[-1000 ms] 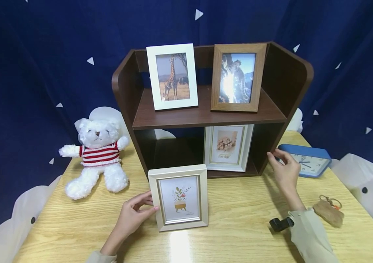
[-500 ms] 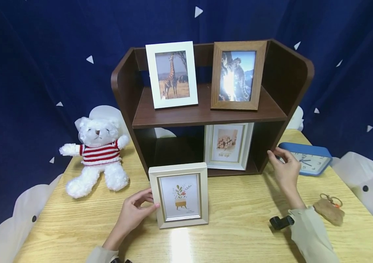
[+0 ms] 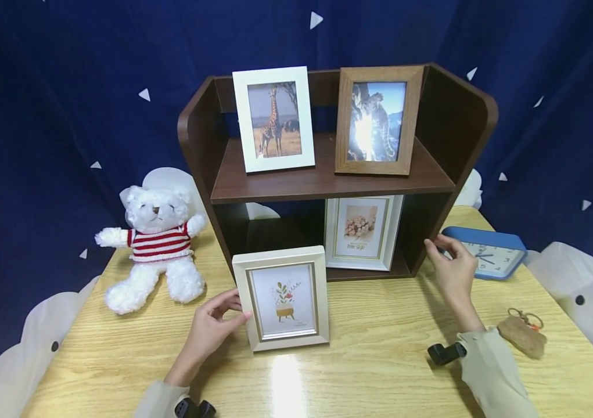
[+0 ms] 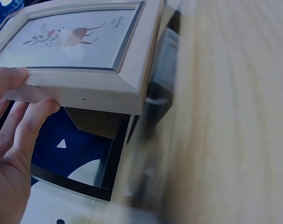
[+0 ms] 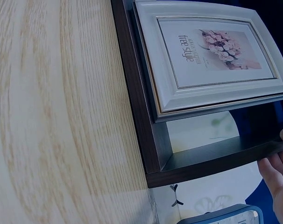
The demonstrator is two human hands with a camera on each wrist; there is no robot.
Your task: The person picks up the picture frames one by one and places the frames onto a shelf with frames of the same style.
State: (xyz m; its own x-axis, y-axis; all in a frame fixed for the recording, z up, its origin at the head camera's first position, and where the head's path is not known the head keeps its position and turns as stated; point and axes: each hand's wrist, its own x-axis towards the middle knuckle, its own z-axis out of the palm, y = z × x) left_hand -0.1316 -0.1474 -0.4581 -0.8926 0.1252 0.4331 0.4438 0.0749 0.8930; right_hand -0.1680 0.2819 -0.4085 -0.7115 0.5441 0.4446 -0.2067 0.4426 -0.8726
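My left hand (image 3: 216, 323) pinches the left edge of a cream picture frame (image 3: 319, 302) with a potted-plant print, held upright in front of the shelf's lower left compartment. In the left wrist view, the thumb lies on the frame's front and the other fingers go behind it. My right hand (image 3: 453, 273) grips the front edge of the dark brown shelf's (image 3: 434, 220) right side panel, between thumb and fingers. A white picture frame (image 5: 160, 88) with a flower print stands in the lower right compartment.
On the upper shelf stand a white giraffe frame (image 3: 306, 125) and a wooden frame (image 3: 345, 125) with a big-cat photo. A white teddy bear (image 3: 160, 247) sits left of the shelf. At right lie a blue clock (image 3: 489, 238) and a brown keychain (image 3: 523, 338).
The cream picture frame has moved a little up and away, toward the shelf, along with my left hand. My right hand has stayed at the shelf's side panel.
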